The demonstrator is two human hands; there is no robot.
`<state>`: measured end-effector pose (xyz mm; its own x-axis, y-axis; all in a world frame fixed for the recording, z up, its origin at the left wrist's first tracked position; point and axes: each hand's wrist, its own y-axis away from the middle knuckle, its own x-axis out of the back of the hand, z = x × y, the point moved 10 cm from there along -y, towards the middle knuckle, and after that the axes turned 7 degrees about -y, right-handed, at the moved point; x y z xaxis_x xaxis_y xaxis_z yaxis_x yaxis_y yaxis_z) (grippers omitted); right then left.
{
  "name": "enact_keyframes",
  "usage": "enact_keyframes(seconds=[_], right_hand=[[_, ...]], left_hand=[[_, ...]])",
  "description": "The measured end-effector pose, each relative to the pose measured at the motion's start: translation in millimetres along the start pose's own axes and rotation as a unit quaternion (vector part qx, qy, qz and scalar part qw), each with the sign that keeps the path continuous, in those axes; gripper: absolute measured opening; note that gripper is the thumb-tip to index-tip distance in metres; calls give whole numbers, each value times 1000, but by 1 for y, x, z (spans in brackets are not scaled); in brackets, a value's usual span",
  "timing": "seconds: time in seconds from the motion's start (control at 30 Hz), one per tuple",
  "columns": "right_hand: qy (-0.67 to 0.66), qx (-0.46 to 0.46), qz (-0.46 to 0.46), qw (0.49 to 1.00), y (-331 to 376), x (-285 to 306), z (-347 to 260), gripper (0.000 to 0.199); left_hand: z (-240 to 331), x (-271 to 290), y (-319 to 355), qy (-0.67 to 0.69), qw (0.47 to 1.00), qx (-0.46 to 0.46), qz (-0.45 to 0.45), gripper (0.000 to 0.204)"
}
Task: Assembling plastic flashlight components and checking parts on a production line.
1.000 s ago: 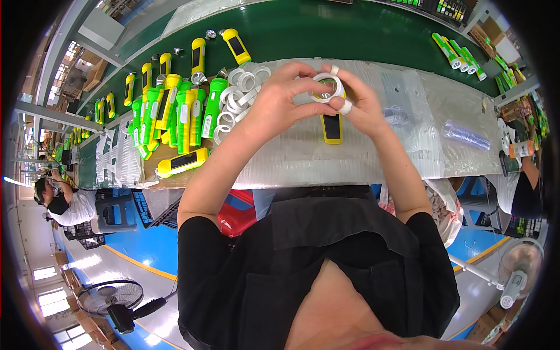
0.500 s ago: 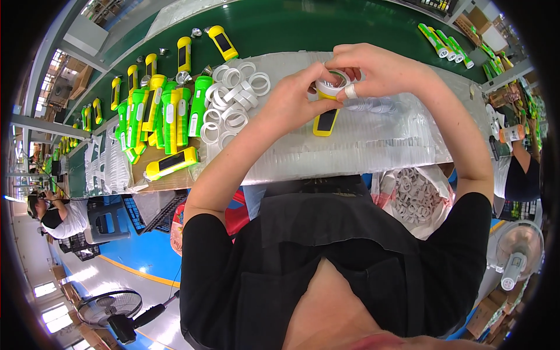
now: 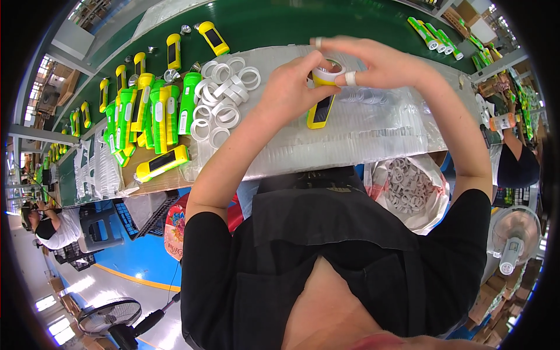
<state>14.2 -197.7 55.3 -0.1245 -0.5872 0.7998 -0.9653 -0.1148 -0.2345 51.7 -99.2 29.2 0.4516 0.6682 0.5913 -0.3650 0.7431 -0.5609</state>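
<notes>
My hands have drifted farther out; left hand and right hand pinch the yellow flashlight head over the tabletop. A crooked white ring could jam.

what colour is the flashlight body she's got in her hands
Yellow, with a dark panel along it: the flashlight, in the head view.

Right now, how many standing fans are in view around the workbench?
2. The lower-left fan sits near the picture's rim; the right fan stands beyond the bag of rings. More may be hidden.
</notes>
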Motion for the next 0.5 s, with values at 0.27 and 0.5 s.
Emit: enact_keyframes(seconds=[0.27, 0.5], right_hand=[[15, -35, 28, 999, 1, 10, -13, 43], [173, -240, -71, 953, 0, -8, 22, 38]], left_hand=[[4, -4, -3, -15, 1000, 1, -10, 40], [5, -5, -2, -23, 1000, -1, -9, 40]])
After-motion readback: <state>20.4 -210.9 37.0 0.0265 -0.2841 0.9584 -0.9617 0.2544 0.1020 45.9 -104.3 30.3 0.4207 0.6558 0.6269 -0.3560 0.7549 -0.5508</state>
